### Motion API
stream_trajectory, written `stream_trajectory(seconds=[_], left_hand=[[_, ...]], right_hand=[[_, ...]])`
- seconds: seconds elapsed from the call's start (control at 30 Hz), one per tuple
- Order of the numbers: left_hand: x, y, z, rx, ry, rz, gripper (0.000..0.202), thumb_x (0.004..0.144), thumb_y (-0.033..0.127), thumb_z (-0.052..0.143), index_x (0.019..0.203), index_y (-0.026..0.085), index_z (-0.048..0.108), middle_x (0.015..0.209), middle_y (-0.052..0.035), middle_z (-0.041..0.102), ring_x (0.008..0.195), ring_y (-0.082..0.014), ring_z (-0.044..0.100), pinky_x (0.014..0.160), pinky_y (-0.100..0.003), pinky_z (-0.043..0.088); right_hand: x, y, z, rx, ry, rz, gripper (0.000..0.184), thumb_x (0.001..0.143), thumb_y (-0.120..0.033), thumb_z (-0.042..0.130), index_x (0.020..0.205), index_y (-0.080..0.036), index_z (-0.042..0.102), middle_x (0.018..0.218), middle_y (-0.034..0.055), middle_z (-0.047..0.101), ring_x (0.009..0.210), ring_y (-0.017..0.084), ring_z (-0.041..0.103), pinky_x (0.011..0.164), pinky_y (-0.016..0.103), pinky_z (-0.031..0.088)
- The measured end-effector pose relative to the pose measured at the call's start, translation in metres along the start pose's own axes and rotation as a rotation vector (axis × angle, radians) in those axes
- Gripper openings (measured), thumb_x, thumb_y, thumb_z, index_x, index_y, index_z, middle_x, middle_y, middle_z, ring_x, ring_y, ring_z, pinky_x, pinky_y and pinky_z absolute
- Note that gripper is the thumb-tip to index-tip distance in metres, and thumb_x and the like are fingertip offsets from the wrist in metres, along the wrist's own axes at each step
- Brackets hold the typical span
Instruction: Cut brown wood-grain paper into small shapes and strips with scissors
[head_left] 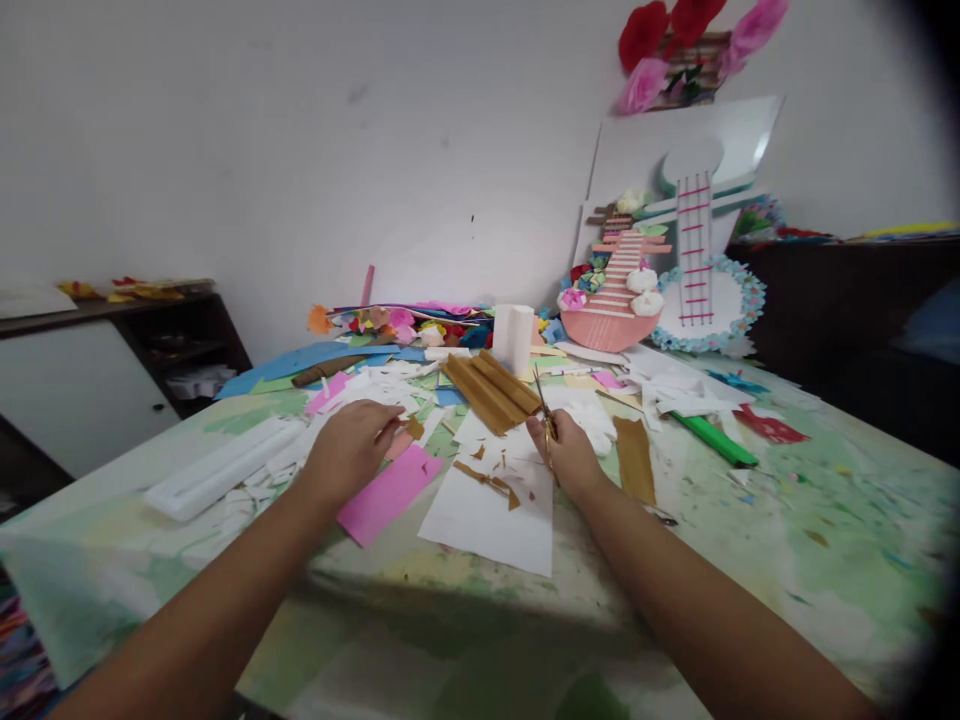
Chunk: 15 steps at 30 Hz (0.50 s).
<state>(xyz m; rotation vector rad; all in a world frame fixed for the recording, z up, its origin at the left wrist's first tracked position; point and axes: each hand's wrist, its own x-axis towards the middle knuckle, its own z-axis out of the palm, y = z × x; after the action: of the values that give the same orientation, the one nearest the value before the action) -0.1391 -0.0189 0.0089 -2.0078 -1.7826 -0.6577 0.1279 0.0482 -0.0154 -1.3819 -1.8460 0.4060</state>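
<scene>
White sheet (487,525): we read no writing.
Pink sheet (386,492): we read none.
Paper crafts (611,300): we found no letters or numbers.

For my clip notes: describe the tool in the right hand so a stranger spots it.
On the paint-stained table, find the white sheet at the near edge; the right hand rests at its far corner. The scissors rise from that hand, slim blades pointing at the brown strips, unlike the paper around.

A paint-stained table (825,520) carries a white sheet (487,520), pink paper (386,495), a green marker (712,438) and brown strips (491,390).
</scene>
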Motion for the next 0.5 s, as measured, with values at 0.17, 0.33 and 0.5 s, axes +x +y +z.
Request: stream_trajectory(seconds=[0.17, 0.33, 0.5], left_hand=[[0.017, 0.012, 0.002, 0.159, -0.075, 0.299, 0.029, 0.077, 0.02, 0.036, 0.093, 0.02, 0.061, 0.092, -0.007, 0.064, 0.107, -0.0244, 0.046, 0.089, -0.039, 0.032], [0.027, 0.005, 0.02, 0.156, -0.214, 0.404, 0.028, 0.076, 0.016, 0.038, 0.091, 0.023, 0.061, 0.093, -0.006, 0.065, 0.114, -0.0249, 0.038, 0.093, -0.046, 0.024], [0.03, 0.011, 0.018, 0.169, -0.305, 0.386, 0.034, 0.07, 0.009, 0.041, 0.096, 0.023, 0.058, 0.114, -0.0073, 0.053, 0.112, -0.0242, 0.04, 0.088, -0.041, 0.032]], right_hand=[[0.002, 0.005, 0.001, 0.012, 0.011, 0.009, 0.04, 0.072, -0.058, 0.031, 0.066, -0.02, 0.04, 0.057, -0.002, 0.045, 0.053, 0.013, 0.042, 0.047, 0.024, 0.03], [0.002, 0.005, 0.001, 0.015, -0.002, -0.002, 0.038, 0.073, -0.057, 0.031, 0.065, -0.02, 0.039, 0.058, -0.0021, 0.046, 0.054, 0.013, 0.042, 0.049, 0.024, 0.031], [0.001, 0.0, 0.0, 0.041, -0.037, -0.018, 0.036, 0.073, -0.055, 0.033, 0.067, -0.02, 0.041, 0.059, -0.0022, 0.047, 0.054, 0.012, 0.044, 0.049, 0.023, 0.03]])
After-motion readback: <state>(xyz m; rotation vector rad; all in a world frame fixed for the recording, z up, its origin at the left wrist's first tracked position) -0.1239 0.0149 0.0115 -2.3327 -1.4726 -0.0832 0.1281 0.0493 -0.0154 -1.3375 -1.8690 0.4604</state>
